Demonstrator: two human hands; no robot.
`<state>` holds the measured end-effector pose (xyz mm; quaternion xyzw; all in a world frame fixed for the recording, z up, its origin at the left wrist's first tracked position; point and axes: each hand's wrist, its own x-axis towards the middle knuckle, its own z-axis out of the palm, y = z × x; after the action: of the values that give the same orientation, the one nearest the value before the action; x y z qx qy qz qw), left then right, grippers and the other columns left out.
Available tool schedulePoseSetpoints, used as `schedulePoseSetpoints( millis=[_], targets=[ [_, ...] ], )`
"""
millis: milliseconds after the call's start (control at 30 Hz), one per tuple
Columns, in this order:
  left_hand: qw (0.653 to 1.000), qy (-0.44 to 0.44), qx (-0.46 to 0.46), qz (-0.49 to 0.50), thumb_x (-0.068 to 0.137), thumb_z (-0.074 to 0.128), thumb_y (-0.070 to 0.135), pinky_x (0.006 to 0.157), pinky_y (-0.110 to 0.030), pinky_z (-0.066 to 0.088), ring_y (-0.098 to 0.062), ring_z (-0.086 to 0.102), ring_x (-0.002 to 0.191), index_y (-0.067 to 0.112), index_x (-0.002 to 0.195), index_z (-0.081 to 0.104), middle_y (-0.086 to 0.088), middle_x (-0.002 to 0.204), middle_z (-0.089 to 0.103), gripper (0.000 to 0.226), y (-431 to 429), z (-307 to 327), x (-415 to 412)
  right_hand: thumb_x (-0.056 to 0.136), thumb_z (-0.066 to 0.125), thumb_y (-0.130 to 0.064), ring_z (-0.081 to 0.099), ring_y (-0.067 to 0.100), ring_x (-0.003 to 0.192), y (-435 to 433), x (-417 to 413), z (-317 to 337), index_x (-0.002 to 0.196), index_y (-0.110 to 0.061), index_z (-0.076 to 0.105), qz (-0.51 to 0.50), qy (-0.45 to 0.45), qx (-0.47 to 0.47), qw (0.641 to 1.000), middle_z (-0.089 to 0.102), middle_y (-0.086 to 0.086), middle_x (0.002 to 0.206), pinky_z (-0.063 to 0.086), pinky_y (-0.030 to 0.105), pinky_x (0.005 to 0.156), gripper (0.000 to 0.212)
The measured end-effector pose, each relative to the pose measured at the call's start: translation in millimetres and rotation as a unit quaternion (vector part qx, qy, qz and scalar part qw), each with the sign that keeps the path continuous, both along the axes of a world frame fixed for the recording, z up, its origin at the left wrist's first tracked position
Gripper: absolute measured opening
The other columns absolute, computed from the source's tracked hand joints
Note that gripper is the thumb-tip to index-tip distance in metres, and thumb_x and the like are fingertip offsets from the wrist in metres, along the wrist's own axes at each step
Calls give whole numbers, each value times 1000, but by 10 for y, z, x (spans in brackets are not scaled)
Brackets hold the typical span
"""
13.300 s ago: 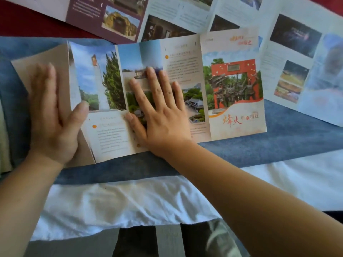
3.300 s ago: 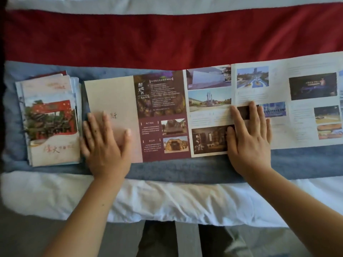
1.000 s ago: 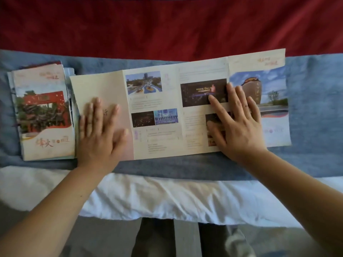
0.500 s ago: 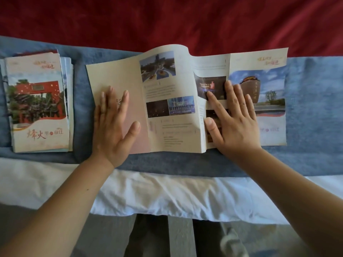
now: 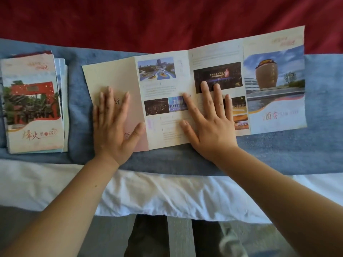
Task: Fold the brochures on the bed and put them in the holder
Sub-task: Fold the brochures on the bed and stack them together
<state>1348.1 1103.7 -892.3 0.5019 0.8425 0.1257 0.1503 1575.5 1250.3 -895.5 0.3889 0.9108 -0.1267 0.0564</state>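
Open brochure [image 5: 204,89] lies flat under both hands. Left hand [image 5: 113,125]: fingers straight, spread, palm down on the plain beige end panel. Right hand [image 5: 209,123]: fingers straight and splayed wide, pressing the middle panels; cover panel with the round building extends past its little finger. Stack of folded brochures [image 5: 33,104] sits well apart, beyond the left hand. Surface: blue blanket [image 5: 324,145], red blanket [image 5: 167,21] beyond the fingertips, white sheet [image 5: 157,193] at the wrists.
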Motion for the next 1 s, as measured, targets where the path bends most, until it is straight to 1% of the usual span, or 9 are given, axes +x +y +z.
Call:
schedulePoseSetpoints(
  millis=[200, 267, 333, 433, 533, 633, 700, 900, 1000],
  targets=[
    [999, -47, 18, 10, 94, 19, 77, 125, -57, 4, -36, 1, 158, 18, 163, 16, -19, 170, 5, 91, 65, 33, 66, 104, 24, -63, -4, 34, 158, -4, -24, -50, 163, -40, 10, -10, 23, 10, 1000, 1, 9, 172, 4, 55, 126, 65],
    [998, -55, 17, 12, 93, 17, 78, 125, -57, 2, -35, 0, 158, 18, 163, 13, -18, 170, 4, 92, 137, 64, 146, 104, 31, -62, -2, 31, 159, 56, 19, 14, 162, -39, 17, -9, 40, -18, 999, 4, 6, 172, 5, 51, 127, 64],
    [997, -71, 17, 23, 92, 13, 80, 125, -56, -1, -33, -2, 158, 21, 164, 9, -15, 171, 2, 92, 222, 97, 231, 101, 40, -60, 1, 26, 159, 185, 121, 93, 160, -35, 27, -16, 57, -33, 998, 9, 4, 172, 13, 50, 126, 66],
    [993, -103, 32, 44, 91, 10, 81, 125, -56, -5, -31, -6, 158, 24, 164, 7, -12, 172, 1, 92, 364, 136, 327, 95, 47, -65, 4, 30, 158, 473, 425, 191, 154, -37, 38, -92, 57, 34, 994, 12, 6, 171, 16, 52, 122, 66],
    [991, -120, 48, 43, 91, 9, 83, 125, -57, -5, -31, -6, 158, 26, 164, 8, -11, 172, 1, 93, 501, 166, 408, 95, 40, -72, 0, 33, 158, 740, 838, 216, 156, -43, 31, -164, 16, 33, 986, 8, 8, 172, 9, 53, 125, 68],
    [991, -121, 54, 20, 91, 9, 83, 124, -57, -9, -31, -6, 158, 24, 164, 9, -11, 172, 1, 93, 667, 203, 553, 100, 29, -69, 0, 29, 159, 827, 1153, 143, 161, -44, 15, -138, 4, -3, 990, 2, 3, 173, 9, 48, 127, 68],
    [992, -115, 54, -2, 91, 9, 83, 123, -59, -10, -31, -5, 158, 22, 164, 10, -11, 171, 3, 95, 790, 240, 684, 102, 27, -65, 0, 26, 159, 823, 1214, 75, 162, -43, 12, -125, 15, 10, 992, 2, 1, 173, 9, 45, 127, 66],
    [986, -123, 76, -81, 90, 26, 82, 122, -62, -6, -29, -4, 159, 29, 164, 10, -11, 172, 0, 92, 1234, 339, 1224, 106, 30, -52, 8, 28, 158, 808, 1178, -12, 161, -39, 23, -146, 59, 32, 987, 12, 2, 172, 13, 44, 125, 57],
    [990, -95, 18, -99, 89, 34, 80, 122, -65, -2, -27, -7, 159, 35, 163, 10, -8, 172, -5, 89, 1423, 252, 1488, 108, 30, -45, 12, 27, 158, 802, 1191, -14, 161, -34, 29, -151, 84, 36, 984, 17, 4, 171, 16, 45, 124, 54]
  ],
)
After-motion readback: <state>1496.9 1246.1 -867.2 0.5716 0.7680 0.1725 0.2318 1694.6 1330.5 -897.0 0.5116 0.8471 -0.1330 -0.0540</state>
